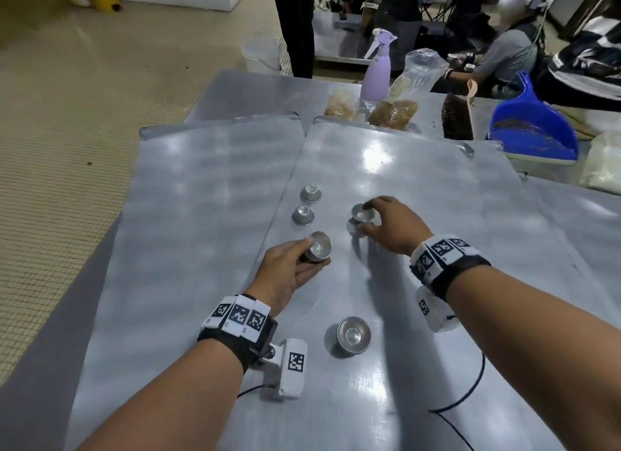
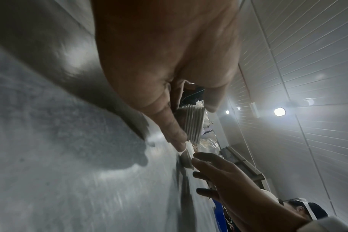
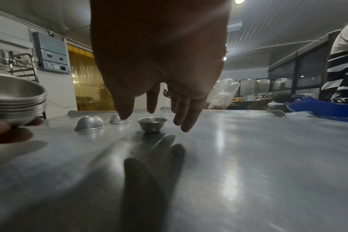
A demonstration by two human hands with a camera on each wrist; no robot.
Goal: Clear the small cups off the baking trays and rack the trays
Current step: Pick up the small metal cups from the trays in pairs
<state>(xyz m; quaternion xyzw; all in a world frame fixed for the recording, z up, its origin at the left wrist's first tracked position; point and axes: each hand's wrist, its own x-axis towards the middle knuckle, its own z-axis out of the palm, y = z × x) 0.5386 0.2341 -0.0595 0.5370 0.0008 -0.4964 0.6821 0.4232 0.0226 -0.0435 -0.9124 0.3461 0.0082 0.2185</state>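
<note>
In the head view the cup-collecting step is in hand: the left hand (image 1: 285,269) has its grip curled round a nested stack of cups (image 1: 319,247), and the right hand (image 1: 389,227) reaches over an upright cup (image 1: 362,213) on the right baking tray (image 1: 437,198), its grip wide, with the thumb to one side of the cup and the fingertips at its far rim. Whether they touch it I cannot tell. Beyond the left grip stand two upturned cups (image 1: 303,214), and one more upright cup (image 1: 353,334) lies behind both hands, nearer the body. The left baking tray (image 1: 201,198) overlaps under the right one on the table (image 1: 255,87). In the left wrist view the fingers pinch the ribbed rims of the stack (image 2: 193,124), and the right hand (image 2: 218,174) shows beyond. In the right wrist view the spread fingers (image 3: 189,119) hang around the upright cup (image 3: 152,124), apparently not yet closed. Next, I judge, the grip must close on its rim, lift, and drop it into the stack held to the left.
</note>
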